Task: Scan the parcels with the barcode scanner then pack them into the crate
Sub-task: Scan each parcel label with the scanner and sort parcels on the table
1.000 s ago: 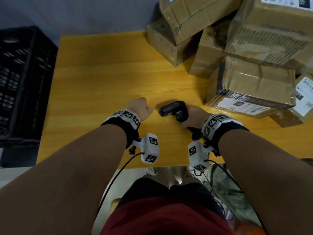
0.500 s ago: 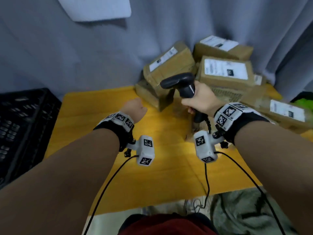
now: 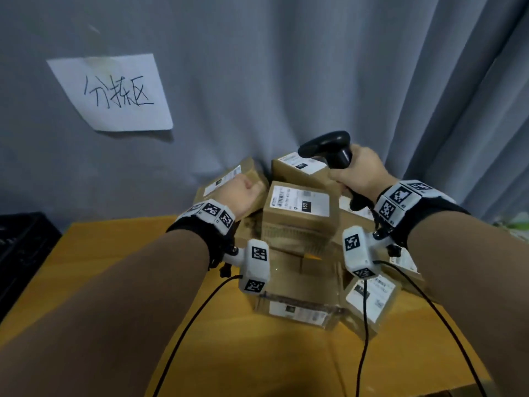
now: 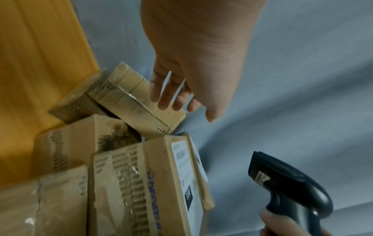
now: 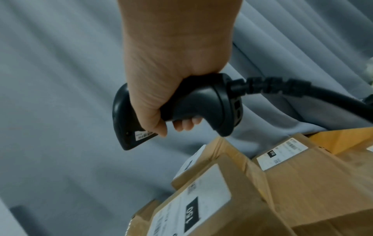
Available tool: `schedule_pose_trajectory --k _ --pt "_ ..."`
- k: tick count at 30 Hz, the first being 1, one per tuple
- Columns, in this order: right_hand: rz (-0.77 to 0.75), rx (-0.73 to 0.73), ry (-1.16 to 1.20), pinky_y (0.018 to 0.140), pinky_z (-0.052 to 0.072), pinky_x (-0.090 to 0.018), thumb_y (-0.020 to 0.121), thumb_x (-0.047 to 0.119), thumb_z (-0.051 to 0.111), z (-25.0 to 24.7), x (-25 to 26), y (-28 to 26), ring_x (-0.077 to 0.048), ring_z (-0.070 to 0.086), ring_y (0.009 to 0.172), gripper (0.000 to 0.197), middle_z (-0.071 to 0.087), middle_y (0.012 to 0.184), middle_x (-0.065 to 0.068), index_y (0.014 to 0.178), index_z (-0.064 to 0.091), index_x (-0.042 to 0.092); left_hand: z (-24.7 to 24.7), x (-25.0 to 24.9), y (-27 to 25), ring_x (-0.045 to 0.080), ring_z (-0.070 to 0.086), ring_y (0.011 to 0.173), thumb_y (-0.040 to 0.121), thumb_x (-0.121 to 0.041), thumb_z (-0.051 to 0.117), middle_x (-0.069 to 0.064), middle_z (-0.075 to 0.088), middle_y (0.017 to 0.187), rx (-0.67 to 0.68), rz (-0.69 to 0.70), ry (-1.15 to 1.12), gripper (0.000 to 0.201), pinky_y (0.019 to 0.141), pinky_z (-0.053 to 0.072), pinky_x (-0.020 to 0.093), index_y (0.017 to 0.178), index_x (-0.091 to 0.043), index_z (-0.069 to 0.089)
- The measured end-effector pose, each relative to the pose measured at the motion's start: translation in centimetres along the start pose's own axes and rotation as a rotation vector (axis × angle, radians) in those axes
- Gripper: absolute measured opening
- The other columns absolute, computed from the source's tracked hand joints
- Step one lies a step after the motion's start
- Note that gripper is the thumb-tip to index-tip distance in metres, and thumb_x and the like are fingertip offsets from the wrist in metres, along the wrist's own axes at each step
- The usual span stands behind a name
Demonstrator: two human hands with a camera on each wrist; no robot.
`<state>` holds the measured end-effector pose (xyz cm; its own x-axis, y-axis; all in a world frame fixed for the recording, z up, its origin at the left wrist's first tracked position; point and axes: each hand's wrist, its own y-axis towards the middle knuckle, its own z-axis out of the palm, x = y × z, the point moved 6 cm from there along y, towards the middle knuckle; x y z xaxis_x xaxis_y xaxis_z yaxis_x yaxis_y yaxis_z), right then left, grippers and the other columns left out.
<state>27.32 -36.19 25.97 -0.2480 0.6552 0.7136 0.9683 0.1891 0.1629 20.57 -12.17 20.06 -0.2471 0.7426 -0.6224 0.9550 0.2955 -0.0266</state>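
We held the barcode scanner in our right hand, fingers wrapped round its handle, raised above the heap of parcels at the far right of the yellow table, its head pointing left. Its cable ran off from the butt of the handle. Our left hand hovered over the leftmost, tilted parcel with loosely curled fingers that grasped nothing; whether they touched the cardboard we could not tell. The topmost parcel lay between our two hands, its white label facing up. The black crate stood at the left edge, beside the table. A handwritten paper note hung on the grey curtain beyond.
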Motion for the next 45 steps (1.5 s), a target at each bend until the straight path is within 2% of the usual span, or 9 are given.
schedule_pose_trajectory --k 3,8,17,28,32,36,39,41,45 --pt "0.021 0.012 -0.011 0.07 0.051 -0.031 0.074 0.017 0.073 -0.2 -2.2 0.7 -0.02 0.064 0.076 0.027 0.065 0.082 -0.001 0.097 0.058 0.019 1.5 -0.3 0.3 0.024 0.06 0.089 0.096 -0.048 0.044 0.0 0.064 0.082 0.003 -0.063 -0.08 0.04 0.073 0.035 0.029 0.083 -0.014 0.061" --pt "0.079 0.082 -0.022 0.077 0.044 -0.028 0.078 0.013 0.073 1.3 -6.4 0.9 -0.021 0.06 0.094 0.041 0.064 0.102 -0.006 0.116 0.059 0.008 7.0 1.9 0.6 0.033 0.054 0.118 0.086 -0.059 0.053 0.014 0.055 0.133 0.02 -0.3 -0.308 0.072 0.1 0.043 0.04 0.134 -0.005 0.047" --pt "0.097 0.193 0.034 0.091 0.048 -0.032 0.077 0.014 0.073 4.2 -6.6 1.3 -0.023 0.06 0.107 0.056 0.063 0.11 -0.005 0.129 0.052 0.009 9.8 3.4 -0.2 0.028 0.061 0.11 0.054 -0.08 0.058 0.005 0.064 0.125 0.074 -0.456 -0.64 0.097 0.101 0.046 0.045 0.129 -0.018 0.059" --pt "0.174 0.187 0.182 0.096 0.051 -0.042 0.072 0.015 0.078 4.7 -7.8 -0.7 -0.023 0.063 0.104 0.043 0.066 0.108 -0.004 0.11 0.058 0.021 15.7 7.4 0.5 0.029 0.063 0.11 0.022 -0.092 0.067 -0.003 0.063 0.126 0.171 -0.63 -0.92 0.126 0.093 0.048 0.052 0.134 -0.038 0.047" --pt "0.173 0.195 0.212 0.091 0.051 -0.035 0.073 0.011 0.077 3.7 -7.4 -1.8 -0.022 0.063 0.1 0.045 0.065 0.104 -0.002 0.115 0.059 0.017 14.8 5.0 -0.9 0.025 0.06 0.114 0.027 -0.089 0.071 -0.009 0.061 0.128 0.168 -0.605 -0.945 0.112 0.096 0.045 0.051 0.129 -0.051 0.045" --pt "0.176 0.189 0.287 0.055 0.046 -0.013 0.077 0.006 0.074 2.3 -7.0 -2.4 -0.005 0.057 0.075 0.039 0.061 0.088 0.004 0.111 0.057 0.017 10.9 -0.6 -4.1 0.023 0.066 0.097 0.071 -0.05 0.077 0.001 0.066 0.112 0.123 -0.48 -1.121 0.065 0.08 0.056 0.048 0.123 -0.035 0.04" --pt "0.198 0.2 0.338 0.061 0.047 -0.02 0.076 0.007 0.074 1.7 -6.5 -3.1 -0.008 0.058 0.073 0.031 0.062 0.082 0.004 0.102 0.058 0.016 9.3 -1.5 -4.2 0.019 0.068 0.082 0.081 -0.039 0.069 0.0 0.071 0.093 0.055 -0.409 -1.145 0.043 0.073 0.058 0.04 0.113 -0.032 0.041" --pt "0.222 0.235 0.401 0.066 0.052 -0.028 0.076 0.006 0.074 1.9 -6.2 -3.6 -0.014 0.062 0.071 0.028 0.064 0.08 -0.001 0.098 0.059 0.015 8.2 -1.3 -4.2 0.019 0.069 0.088 0.08 -0.041 0.067 -0.002 0.073 0.089 0.015 -0.395 -1.125 0.049 0.084 0.056 0.042 0.121 -0.031 0.042" --pt "0.268 0.313 0.621 0.05 0.058 -0.037 0.079 0.006 0.072 2.8 -5.0 -4.7 -0.029 0.067 0.064 0.029 0.067 0.084 -0.016 0.104 0.058 0.008 6.7 -0.5 -4.4 0.022 0.068 0.098 0.076 -0.057 0.062 -0.003 0.076 0.094 -0.004 -0.395 -1.109 0.058 0.091 0.05 0.041 0.122 -0.022 0.059"
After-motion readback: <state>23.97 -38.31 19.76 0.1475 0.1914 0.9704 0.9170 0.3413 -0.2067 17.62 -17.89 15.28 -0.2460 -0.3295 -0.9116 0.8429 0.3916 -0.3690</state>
